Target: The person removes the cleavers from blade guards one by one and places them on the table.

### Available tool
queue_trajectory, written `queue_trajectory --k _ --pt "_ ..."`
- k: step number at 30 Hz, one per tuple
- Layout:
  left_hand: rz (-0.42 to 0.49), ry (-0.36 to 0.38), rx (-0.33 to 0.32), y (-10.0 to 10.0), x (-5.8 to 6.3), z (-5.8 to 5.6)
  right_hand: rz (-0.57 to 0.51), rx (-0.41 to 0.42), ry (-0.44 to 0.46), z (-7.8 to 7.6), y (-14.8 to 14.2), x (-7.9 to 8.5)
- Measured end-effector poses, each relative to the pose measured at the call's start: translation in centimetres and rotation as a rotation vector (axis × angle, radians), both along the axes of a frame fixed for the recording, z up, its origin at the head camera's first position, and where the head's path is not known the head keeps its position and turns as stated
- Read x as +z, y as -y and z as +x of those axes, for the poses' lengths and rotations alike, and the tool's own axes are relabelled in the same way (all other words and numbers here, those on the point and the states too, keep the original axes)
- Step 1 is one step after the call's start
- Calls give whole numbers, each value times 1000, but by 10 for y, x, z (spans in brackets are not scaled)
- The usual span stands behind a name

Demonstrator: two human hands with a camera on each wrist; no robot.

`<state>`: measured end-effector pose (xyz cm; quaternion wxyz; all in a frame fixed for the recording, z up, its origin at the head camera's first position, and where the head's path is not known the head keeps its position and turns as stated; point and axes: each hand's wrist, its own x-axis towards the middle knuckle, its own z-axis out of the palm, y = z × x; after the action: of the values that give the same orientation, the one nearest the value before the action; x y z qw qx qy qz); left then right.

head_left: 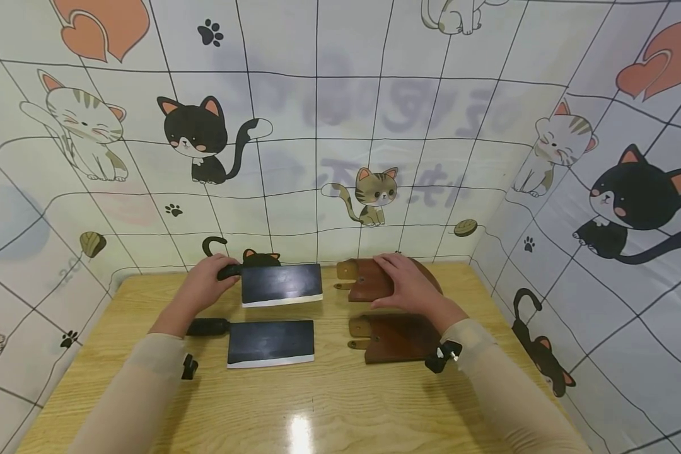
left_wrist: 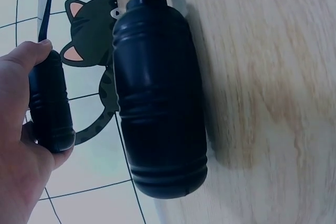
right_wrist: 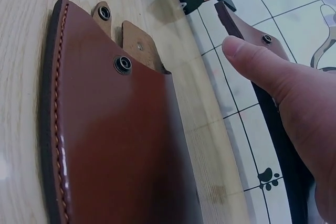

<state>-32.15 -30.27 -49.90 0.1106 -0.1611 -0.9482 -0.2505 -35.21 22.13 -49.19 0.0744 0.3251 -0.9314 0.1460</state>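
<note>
My left hand (head_left: 207, 284) grips the black handle (left_wrist: 51, 103) of the far cleaver (head_left: 281, 284), whose dark blade with a pale edge points right. Closer to me, the second cleaver (head_left: 270, 342) lies on the table with its ribbed black handle (left_wrist: 160, 98) to the left. On the right side, my right hand (head_left: 411, 287) holds the far brown leather sheath (head_left: 369, 284), thumb on its near face and the other fingers largely hidden behind it. A matching sheath (right_wrist: 121, 145) lies flat below that wrist, stitched along one edge, with a metal snap and loose straps.
The wooden table (head_left: 312, 403) ends at a wall covering (head_left: 318, 208) with a grid and cartoon cats, which also closes off both sides. A gap of bare wood separates the cleavers from the sheaths.
</note>
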Motion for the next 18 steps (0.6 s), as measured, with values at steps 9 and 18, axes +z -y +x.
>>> queue_trajectory --k 9,18 --pt "-21 11 5 7 -6 -2 13 -17 16 -7 -6 -5" --pt "-53 39 -5 10 -14 -6 16 -45 111 -13 -9 -12"
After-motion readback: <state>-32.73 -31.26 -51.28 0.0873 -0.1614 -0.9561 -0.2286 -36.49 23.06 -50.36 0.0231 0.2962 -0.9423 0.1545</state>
